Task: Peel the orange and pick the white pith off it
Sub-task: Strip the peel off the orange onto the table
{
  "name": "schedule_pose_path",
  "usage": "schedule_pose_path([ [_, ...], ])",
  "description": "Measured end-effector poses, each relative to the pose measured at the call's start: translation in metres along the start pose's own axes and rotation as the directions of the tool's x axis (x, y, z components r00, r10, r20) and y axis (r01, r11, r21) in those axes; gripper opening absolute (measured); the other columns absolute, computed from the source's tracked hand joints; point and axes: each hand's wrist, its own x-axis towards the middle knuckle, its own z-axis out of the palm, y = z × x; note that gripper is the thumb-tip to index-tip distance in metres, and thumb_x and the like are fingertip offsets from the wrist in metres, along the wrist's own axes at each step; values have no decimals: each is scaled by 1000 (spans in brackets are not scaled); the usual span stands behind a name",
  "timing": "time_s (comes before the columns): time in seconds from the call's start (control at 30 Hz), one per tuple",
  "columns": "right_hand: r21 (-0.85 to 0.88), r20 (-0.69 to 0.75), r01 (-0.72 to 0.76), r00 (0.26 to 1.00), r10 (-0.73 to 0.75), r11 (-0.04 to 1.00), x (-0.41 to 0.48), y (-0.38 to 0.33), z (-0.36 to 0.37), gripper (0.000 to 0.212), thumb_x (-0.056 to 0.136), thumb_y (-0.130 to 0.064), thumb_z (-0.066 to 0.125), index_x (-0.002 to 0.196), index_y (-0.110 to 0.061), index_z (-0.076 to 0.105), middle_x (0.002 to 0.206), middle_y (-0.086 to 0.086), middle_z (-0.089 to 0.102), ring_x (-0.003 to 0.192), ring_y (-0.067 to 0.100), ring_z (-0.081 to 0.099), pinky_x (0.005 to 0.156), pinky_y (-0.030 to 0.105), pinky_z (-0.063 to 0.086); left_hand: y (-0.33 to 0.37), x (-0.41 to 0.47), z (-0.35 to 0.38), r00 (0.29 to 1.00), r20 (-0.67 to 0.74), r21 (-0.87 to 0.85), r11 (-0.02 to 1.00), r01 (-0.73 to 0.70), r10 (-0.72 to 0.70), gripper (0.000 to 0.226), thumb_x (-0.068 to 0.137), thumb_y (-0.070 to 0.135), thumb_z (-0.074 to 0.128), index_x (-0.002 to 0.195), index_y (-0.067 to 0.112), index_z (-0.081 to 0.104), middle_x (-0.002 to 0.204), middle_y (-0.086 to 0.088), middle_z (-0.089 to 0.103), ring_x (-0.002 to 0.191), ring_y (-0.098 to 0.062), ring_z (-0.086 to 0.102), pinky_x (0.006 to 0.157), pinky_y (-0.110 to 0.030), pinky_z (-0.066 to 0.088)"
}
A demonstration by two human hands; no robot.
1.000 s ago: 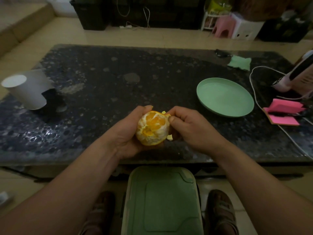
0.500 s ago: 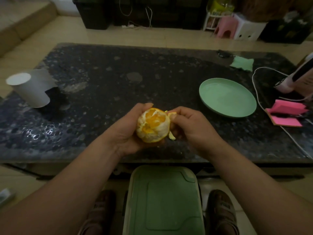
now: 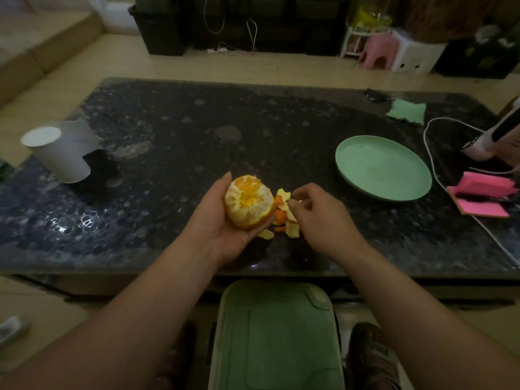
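Cupping orange (image 3: pixel 249 202), left hand (image 3: pixel 222 229), right hand (image 3: pixel 318 218) beside

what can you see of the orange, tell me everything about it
The orange is round and mostly peeled: the side facing the camera shows orange flesh streaked with white pith, segments fanning out from the middle. A strip of bright rind remains along its lower right edge. The left hand cups and grips it from below, above the dark table. Loose peel scraps lie just to its right, where the right hand reaches; that hand does not touch the orange.
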Motion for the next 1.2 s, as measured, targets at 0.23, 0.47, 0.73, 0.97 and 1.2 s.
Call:
schedule_pose_path([
  [0.23,589,205,-80,977,-53,804,-21,-16,0,24,110,-34,54,124,-17,64,95,12,79,81,24,77,66,34,61,-6,-2,7,993,115,145,988,-53,36,60,106,59,51,137,10,69,129,-17,76,116,-32,75,102,-50,58],
  [0.47,404,113,117,978,-177,907,-22,-8,-20,21,110,-33,54,126,-29,67,97,0,78,84,17,77,72,43,64,9,-9,8,985,161,455,880,-134,67,48,109,44,45,134,11,71,126,-16,77,111,-32,76,88,-48,64],
  [0.73,165,170,219,954,-246,962,-24,-8,-20,30,108,-36,54,137,-37,60,96,-11,76,85,7,74,78,44,63,-1,-9,10,982,168,485,859,-163,92,53,100,50,64,131,8,70,123,-22,76,102,-33,77,93,-50,62],
  [0.97,174,48,219,972,-230,960,-27,-12,-13,18,101,-27,62,118,-32,67,82,-5,73,74,14,72,72,47,60,-12,-11,13,965,160,459,849,-261,210,28,102,37,62,117,15,70,106,-14,71,93,-30,67,75,-44,59],
  [1.2,261,122,151,975,-188,954,-28,-13,-13,24,111,-29,46,125,-33,66,91,-6,73,78,5,70,66,23,54,-9,-10,13,974,129,420,879,-225,187,37,99,45,67,119,13,71,106,-15,75,91,-27,74,74,-42,63],
])
